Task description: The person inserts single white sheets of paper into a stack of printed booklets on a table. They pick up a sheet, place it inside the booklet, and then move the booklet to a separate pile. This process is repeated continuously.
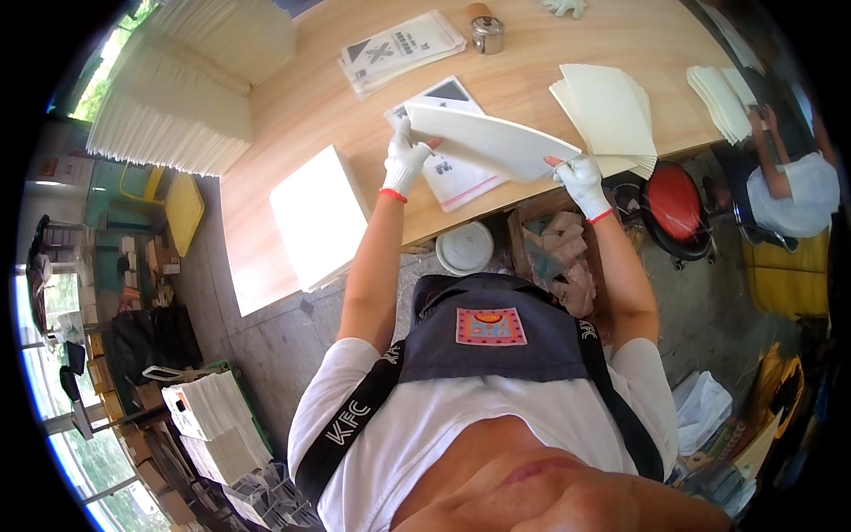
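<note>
Between my two hands a thin sheaf of white sheets (496,142) is held up at a tilt, bowing slightly above the table. My left hand (406,163), in a white glove with the thumb tip bare, grips its left end. The other end is pinched by my right hand (581,184), gloved the same way. Beneath the sheaf lies a flat white printed bag (468,190), partly covered by it. A thick stack of white sheets (321,213) sits left of my left forearm. Beyond my right hand rests a fanned pile of cream sheets (612,111).
Printed bags (403,49) are piled at the back, near a metal container (487,35) and a glove (565,7). Tall sheet stacks (173,106) stand far left. By the table's near edge are a white bucket (464,248), a scrap box (560,253) and a red stool (671,199). Another person (793,191) sits at right.
</note>
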Motion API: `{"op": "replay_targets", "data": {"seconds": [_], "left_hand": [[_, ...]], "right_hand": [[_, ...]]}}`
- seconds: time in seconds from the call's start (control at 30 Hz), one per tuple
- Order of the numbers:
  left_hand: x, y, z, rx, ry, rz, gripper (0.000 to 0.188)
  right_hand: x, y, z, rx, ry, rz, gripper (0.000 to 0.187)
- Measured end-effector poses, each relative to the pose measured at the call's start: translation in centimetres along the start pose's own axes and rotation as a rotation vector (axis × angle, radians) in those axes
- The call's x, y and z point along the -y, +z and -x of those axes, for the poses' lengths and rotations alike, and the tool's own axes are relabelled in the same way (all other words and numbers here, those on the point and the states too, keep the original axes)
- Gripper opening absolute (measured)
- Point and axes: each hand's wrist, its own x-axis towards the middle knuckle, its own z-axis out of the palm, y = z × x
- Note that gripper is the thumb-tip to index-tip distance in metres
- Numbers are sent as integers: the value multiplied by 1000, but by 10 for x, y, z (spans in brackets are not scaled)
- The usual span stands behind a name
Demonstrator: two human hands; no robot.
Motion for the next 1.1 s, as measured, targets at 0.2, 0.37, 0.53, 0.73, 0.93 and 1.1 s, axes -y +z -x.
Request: {"op": "replay_targets", "data": {"seconds": [0.2, 0.37, 0.53, 0.73, 0.93, 1.1], "left_hand": [[68, 17, 8, -115, -53, 153, 48], [29, 11, 17, -25, -44, 436, 28], [29, 6, 19, 1, 21, 410, 29], [41, 22, 21, -3, -116, 289, 36], [49, 32, 28, -56, -109, 289, 34], [37, 35, 23, -32, -165, 165, 39]], "right_hand": [[-27, 12, -6, -59, 34, 125, 28], [-35, 9, -7, -86, 62, 97, 33], [-14, 1, -15, -82, 79, 5, 34], [-28, 16, -15, -94, 7, -155, 25], [-12, 13, -6, 5, 168, 351, 34], [4, 2, 9, 94, -91, 776, 32]]}}
